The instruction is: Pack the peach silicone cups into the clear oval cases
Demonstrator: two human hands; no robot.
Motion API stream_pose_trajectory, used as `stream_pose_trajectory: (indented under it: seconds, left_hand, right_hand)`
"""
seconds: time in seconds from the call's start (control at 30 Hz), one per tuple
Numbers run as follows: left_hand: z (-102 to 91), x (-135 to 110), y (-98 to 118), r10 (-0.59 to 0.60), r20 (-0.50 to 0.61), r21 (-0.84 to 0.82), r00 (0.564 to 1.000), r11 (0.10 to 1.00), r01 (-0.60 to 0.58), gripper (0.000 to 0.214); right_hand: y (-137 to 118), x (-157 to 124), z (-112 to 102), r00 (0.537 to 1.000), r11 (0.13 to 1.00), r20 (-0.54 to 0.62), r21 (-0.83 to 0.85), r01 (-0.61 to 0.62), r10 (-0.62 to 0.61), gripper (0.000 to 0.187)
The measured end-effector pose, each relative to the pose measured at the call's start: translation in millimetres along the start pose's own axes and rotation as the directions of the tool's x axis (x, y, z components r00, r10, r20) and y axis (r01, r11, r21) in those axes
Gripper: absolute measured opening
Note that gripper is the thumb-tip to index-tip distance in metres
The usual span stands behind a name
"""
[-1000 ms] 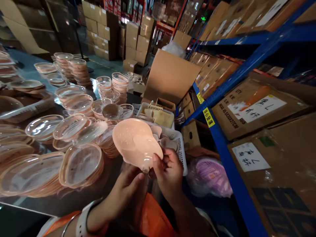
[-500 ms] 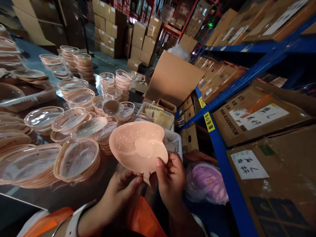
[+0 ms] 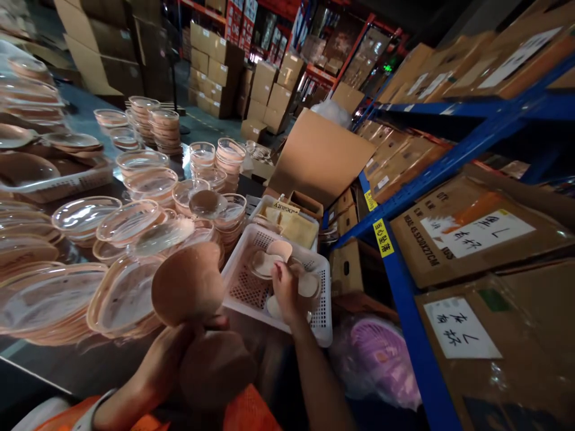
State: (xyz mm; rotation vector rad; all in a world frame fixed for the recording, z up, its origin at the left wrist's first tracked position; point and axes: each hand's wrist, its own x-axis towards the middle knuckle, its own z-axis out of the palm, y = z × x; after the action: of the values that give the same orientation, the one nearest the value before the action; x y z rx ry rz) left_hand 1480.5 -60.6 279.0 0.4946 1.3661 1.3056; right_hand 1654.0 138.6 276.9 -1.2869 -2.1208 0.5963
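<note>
My left hand [image 3: 173,353] holds a peach, cup-shaped pad [image 3: 187,284] from below, its rounded back toward me; a second similar pad [image 3: 215,368] lies just under it near my lap. My right hand [image 3: 285,290] reaches into a white perforated basket [image 3: 251,284] and rests on the small round pale discs [image 3: 269,263] lying in it. Its fingers curl down onto those pieces, and what they grip is hidden.
Stacks of clear plastic trays with peach pads [image 3: 126,293] cover the dark table on the left. A second white bin with yellowish packets [image 3: 291,224] and an open cardboard box [image 3: 318,155] sit behind the basket. Blue shelving [image 3: 404,287] with cartons stands on the right, a purple bag [image 3: 381,353] beneath.
The pad was held up in both hands with its inner side toward me. Now only my left hand holds it, turned and lowered to the left, and my right hand has moved into the basket.
</note>
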Motion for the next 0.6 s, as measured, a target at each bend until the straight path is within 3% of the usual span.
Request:
stream_pose_trajectory:
  seconds: [0.07, 0.13, 0.23, 0.4, 0.47, 0.6]
  left_hand:
    - [-11.0, -0.8, -8.2, -0.01, 0.019, 0.012, 1.0, 1.0, 0.01, 0.055]
    - [-18.8, -1.2, -17.4, 0.065, -0.043, 0.136, 0.997, 0.989, -0.059, 0.045]
    - [-19.0, -0.8, -25.3, 0.211, -0.132, 0.34, 0.969, 0.928, -0.155, 0.033]
    - [-0.4, -3.8, -11.8, 0.166, -0.1, 0.183, 0.981, 0.972, -0.146, 0.032]
    - [4.2, -4.6, -8.9, 0.146, -0.14, 0.174, 0.979, 0.977, -0.121, 0.029]
    - [7.1, 2.3, -14.8, 0.057, -0.156, -0.036, 0.986, 0.997, -0.063, 0.033]
  right_hand:
    - [39.5, 26.8, -3.1, 1.0, 0.993, 0.023, -0.115, 0.0, 0.003, 0.017]
    - [70.5, 43.6, -5.6, 0.998, 0.977, 0.07, -0.214, 0.007, 0.008, 0.016]
    - [94.6, 50.7, -2.0, 0.991, 0.943, 0.134, -0.332, 0.029, 0.017, 0.024]
    - [90.1, 40.4, 15.6, 0.976, 0.908, 0.22, -0.411, 0.085, 0.009, 0.013]
    - [82.7, 36.5, 17.0, 0.968, 0.915, 0.251, -0.391, 0.098, 0.003, 0.014]
    - [61.0, 35.7, -4.8, 0.975, 0.954, 0.221, -0.295, 0.056, 0.012, 0.008]
